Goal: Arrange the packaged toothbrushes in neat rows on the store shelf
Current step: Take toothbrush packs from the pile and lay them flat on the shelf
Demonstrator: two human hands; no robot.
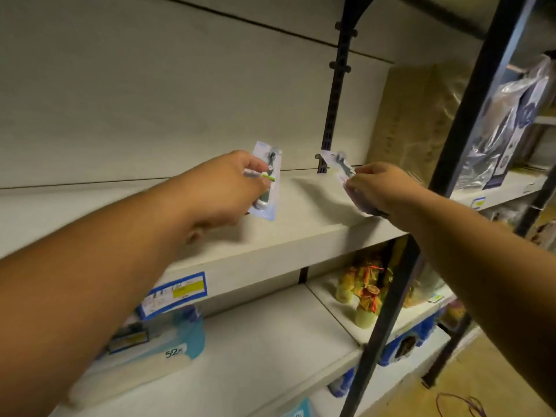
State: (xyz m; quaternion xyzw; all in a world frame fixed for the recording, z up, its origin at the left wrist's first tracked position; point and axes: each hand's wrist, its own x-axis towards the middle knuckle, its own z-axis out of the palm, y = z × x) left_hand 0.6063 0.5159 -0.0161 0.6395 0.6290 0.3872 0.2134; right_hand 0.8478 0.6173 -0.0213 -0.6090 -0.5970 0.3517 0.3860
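Both my arms reach out over a pale shelf (301, 224). My left hand (222, 188) holds a packaged toothbrush (266, 182) upright, a blue-backed blister pack with a grey and green brush inside, just above the shelf board. My right hand (379, 188) grips a second packaged toothbrush (340, 165) by its lower end, tilted towards the back left, with its top near the dark upright bracket (334, 94). More packs may lie under that hand; I cannot tell. No other toothbrush pack shows on the shelf.
A dark metal post (451, 145) crosses in front at the right. Behind it stand a brown wrapped box (421, 115) and a plastic-bagged item (508, 121). The lower shelf holds blue-white packs (168, 347) and small decorated jars (365, 299). A price label (177, 291) sits on the shelf edge.
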